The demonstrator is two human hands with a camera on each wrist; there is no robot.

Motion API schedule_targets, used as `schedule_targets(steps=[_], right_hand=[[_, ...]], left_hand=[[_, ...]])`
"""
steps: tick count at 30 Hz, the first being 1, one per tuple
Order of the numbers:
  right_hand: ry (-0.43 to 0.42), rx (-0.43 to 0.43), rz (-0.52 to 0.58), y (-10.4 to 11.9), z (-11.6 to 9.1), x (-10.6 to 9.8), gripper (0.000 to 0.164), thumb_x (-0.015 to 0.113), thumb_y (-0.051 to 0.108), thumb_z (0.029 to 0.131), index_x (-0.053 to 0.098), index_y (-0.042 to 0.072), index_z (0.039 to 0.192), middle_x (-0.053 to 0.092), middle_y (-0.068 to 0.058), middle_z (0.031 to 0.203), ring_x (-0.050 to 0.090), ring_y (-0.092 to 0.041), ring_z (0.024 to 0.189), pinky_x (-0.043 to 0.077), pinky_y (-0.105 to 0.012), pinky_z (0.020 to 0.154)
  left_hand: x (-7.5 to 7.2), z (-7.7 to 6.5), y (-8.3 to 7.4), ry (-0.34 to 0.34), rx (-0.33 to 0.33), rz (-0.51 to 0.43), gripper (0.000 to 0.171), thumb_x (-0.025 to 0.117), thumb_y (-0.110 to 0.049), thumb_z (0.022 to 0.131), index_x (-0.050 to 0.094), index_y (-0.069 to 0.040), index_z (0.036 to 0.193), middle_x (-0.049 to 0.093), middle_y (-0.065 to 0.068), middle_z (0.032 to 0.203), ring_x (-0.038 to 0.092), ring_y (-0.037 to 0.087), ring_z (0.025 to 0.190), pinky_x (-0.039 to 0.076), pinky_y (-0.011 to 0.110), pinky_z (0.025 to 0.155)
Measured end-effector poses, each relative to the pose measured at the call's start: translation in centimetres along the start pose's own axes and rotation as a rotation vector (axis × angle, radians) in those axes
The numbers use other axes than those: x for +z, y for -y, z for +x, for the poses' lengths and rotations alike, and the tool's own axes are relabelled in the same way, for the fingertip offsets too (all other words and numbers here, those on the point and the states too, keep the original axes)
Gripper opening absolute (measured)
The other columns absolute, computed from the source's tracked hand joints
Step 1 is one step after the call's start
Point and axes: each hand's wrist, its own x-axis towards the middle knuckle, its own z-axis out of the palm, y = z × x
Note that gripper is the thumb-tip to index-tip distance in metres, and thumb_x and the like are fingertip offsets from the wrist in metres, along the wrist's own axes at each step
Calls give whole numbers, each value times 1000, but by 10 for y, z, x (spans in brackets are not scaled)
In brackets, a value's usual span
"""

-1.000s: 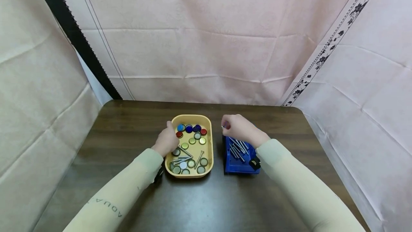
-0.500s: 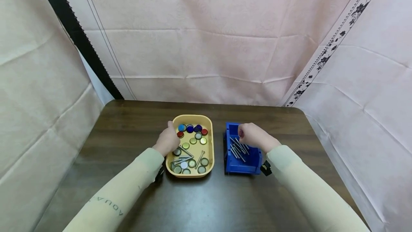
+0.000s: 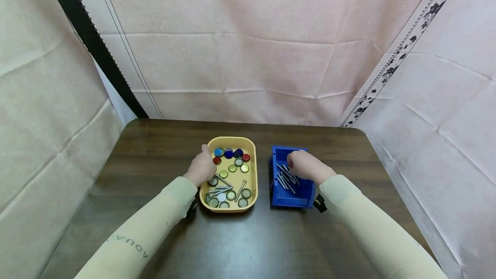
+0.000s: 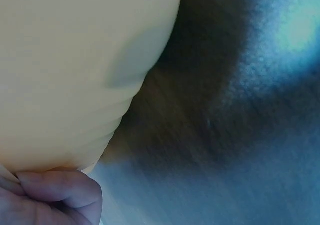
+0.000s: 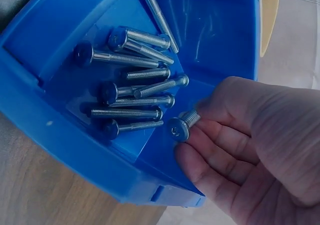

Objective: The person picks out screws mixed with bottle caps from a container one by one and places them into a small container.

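My left hand [image 3: 201, 168] grips the left side of a yellow tray [image 3: 251, 184]; in the left wrist view its curled fingers [image 4: 65, 187] press against the tray's pale outer wall [image 4: 75, 85]. Several bottle caps [image 3: 228, 153] and a few bolts [image 3: 220, 190] lie in that tray. Over the blue bin [image 3: 292, 201] is my right hand [image 3: 308, 167]. Thumb and fingers pinch a bolt [image 5: 180, 127] by its shank, its round head facing the right wrist camera. Below and beside it, several silver bolts [image 5: 130, 60] lie loosely heaped on the bin's floor.
Tray and bin stand side by side on a dark wooden table [image 3: 162, 236], a narrow gap between them. Light cloth sheets [image 3: 248, 55] hang behind and at both sides of the table.
My right hand has moved right and down from above the bin's far left corner to inside its right side. The left hand keeps its hold on the tray.
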Motion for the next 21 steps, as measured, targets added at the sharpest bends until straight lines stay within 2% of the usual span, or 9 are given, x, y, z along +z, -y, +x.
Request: schedule_targets(steps=[9, 12, 14, 17, 21], right_hand=[[27, 30, 23, 1, 3, 1, 21, 63, 2, 85, 53, 11, 70, 36, 2, 62, 38, -13, 55, 30, -28, 51], [27, 28, 12, 1, 2, 0, 10, 64, 3, 86, 60, 9, 79, 47, 0, 68, 45, -14, 59, 37, -29, 55], [21, 27, 8, 1, 1, -2, 3, 65, 5, 87, 65, 5, 90, 56, -3, 77, 50, -15, 64, 44, -31, 60], [19, 38, 16, 1, 1, -3, 19, 65, 6, 88, 66, 2, 107, 62, -7, 92, 54, -17, 70, 49, -34, 68], [16, 45, 12, 2, 3, -5, 26, 64, 8, 88, 65, 1, 113, 64, -8, 99, 55, -16, 72, 50, -34, 70]], left_hand=[[0, -3, -2, 15, -16, -4, 89, 56, -2, 89, -7, -4, 152, 61, 20, 93, 60, 26, 64, 49, 36, 53], [0, -3, -3, 16, -20, 2, 89, 56, -2, 90, -8, -4, 152, 61, 21, 97, 60, 25, 65, 49, 35, 54], [0, -2, -2, 16, -18, 3, 89, 56, -3, 90, -8, -4, 152, 61, 21, 97, 60, 25, 65, 49, 35, 54], [0, 0, -2, 15, -15, 5, 89, 56, -3, 90, -8, -4, 152, 61, 20, 96, 60, 25, 66, 49, 35, 54], [0, 0, -1, 22, -18, 13, 89, 56, -2, 89, -7, -4, 151, 61, 20, 96, 61, 25, 68, 49, 35, 54]])
